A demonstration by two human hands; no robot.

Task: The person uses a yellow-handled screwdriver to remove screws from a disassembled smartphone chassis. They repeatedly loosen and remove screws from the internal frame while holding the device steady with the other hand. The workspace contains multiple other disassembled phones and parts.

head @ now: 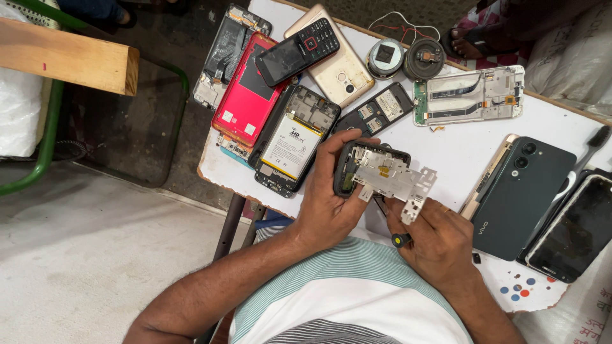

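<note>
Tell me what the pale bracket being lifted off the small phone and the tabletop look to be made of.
Bracket: likely thin stamped sheet metal, matte silvery-white, judging by its flat tabs and cut-outs; pale plastic can't be ruled out. Tabletop: seemingly white-laminated board, since the chipped edges show a brown core.

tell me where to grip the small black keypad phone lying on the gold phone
Grip the black keypad phone across its two long edges, coming from above. It lies flat, face up and diagonal atop the gold phone, so both narrow sides are exposed, though the red phone crowds its lower end.
</note>
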